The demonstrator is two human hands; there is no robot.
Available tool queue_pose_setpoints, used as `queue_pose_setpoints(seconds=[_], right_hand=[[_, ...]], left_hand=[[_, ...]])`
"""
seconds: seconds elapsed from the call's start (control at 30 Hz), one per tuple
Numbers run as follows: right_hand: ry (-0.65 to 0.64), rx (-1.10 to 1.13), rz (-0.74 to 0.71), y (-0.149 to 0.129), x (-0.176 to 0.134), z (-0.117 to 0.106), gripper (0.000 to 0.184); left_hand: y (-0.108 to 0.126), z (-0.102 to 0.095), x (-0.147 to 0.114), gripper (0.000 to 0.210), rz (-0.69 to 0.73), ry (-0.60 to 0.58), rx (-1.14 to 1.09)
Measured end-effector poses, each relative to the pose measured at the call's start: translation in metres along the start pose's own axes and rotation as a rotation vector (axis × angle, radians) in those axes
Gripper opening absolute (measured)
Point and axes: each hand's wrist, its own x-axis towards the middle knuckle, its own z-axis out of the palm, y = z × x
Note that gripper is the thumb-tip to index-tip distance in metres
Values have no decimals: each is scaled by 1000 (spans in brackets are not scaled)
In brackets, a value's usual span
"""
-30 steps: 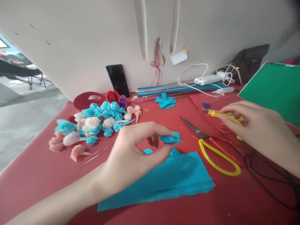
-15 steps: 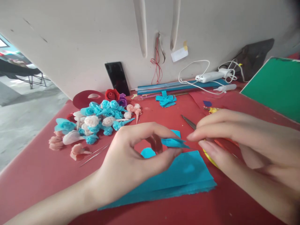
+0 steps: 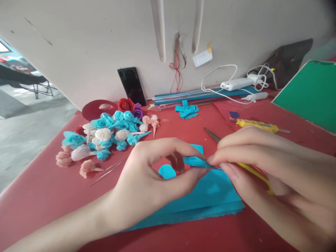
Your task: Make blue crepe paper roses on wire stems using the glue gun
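Note:
Between thumb and forefinger, my left hand (image 3: 154, 178) pinches a small rolled piece of blue crepe paper (image 3: 195, 162). The fingertips of my right hand (image 3: 257, 157) are closed on the pointed, twisted end of the same piece. Below both hands lies a stack of blue crepe paper sheets (image 3: 220, 190). A round-ended blue paper piece (image 3: 167, 171) shows through the loop of my left fingers. Scissors (image 3: 212, 134) with yellow handles lie partly hidden under my right hand.
Blue, white and pink paper flowers (image 3: 110, 133) are heaped at left, with tweezers (image 3: 109, 171) beside them. A phone (image 3: 132, 85) leans on the wall. Blue paper scraps (image 3: 187, 110), a yellow-handled tool (image 3: 257, 125), a white power strip (image 3: 236, 84) and a green board (image 3: 309, 94) lie behind.
My right fingertips have moved left and closed on the pointed end of the blue paper piece. The yellow-handled tool is now less covered by my right hand.

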Motion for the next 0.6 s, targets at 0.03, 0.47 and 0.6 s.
queue_pose_setpoints(seconds=[0.03, 0.47, 0.6], right_hand=[[18, 0, -18, 0, 1, 1, 16], [136, -83, -51, -4, 3, 2, 14], [138, -73, -39, -6, 2, 1, 13]], left_hand=[[0, 0, 0, 13, -13, -3, -1], [1, 1, -1, 10, -108, -3, -44], [1, 0, -2, 10, -90, -17, -36]])
